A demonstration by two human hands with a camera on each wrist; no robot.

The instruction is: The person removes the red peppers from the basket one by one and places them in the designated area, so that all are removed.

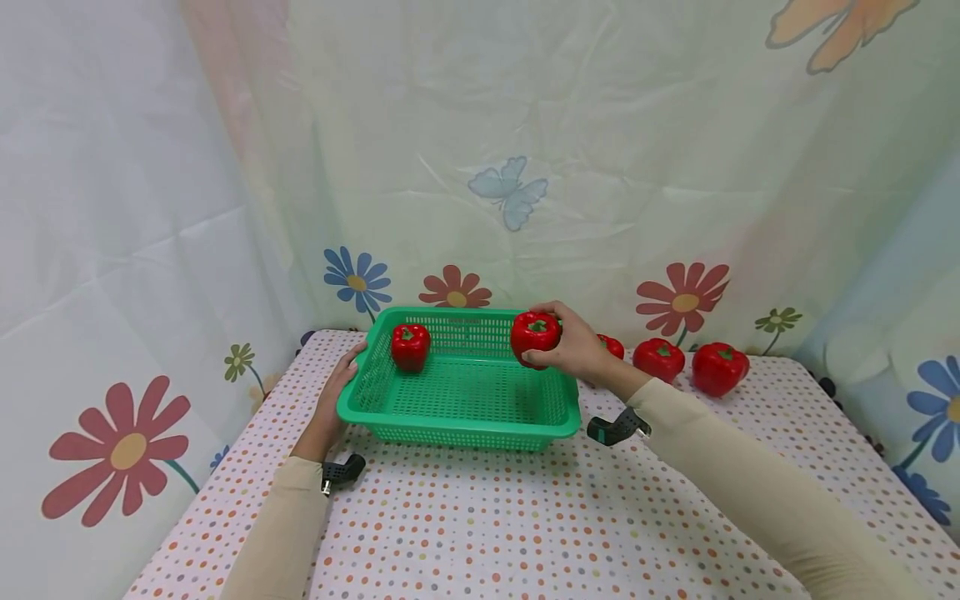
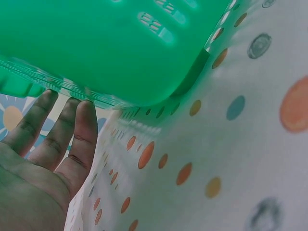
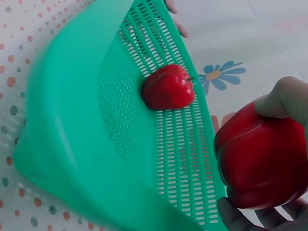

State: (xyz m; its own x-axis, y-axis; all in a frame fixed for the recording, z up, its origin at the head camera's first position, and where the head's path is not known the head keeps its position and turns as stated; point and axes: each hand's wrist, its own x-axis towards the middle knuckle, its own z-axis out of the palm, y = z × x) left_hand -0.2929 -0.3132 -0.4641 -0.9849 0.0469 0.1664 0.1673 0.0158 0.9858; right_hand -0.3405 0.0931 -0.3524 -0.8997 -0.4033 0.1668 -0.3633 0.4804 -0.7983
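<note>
My right hand (image 1: pixel 576 343) grips a red bell pepper (image 1: pixel 535 335) above the right end of a green plastic basket (image 1: pixel 457 429). In the right wrist view the thumb lies on one side of this held pepper (image 3: pixel 262 159) and the fingers on the other. Another red bell pepper (image 1: pixel 410 347) sits inside the basket, toward its far left corner. At the basket's left side is my left hand (image 1: pixel 335 392); in the left wrist view its straight fingers (image 2: pixel 85 125) touch the basket's wall (image 2: pixel 106 53) from outside.
To the right of the basket, more red bell peppers stand in a row: one partly hidden pepper (image 1: pixel 612 346) behind the right hand, a middle pepper (image 1: pixel 658 359) and a right pepper (image 1: pixel 719 369). A dotted cloth covers the table (image 1: pixel 450 525). A flowered curtain (image 1: pixel 600 208) hangs behind.
</note>
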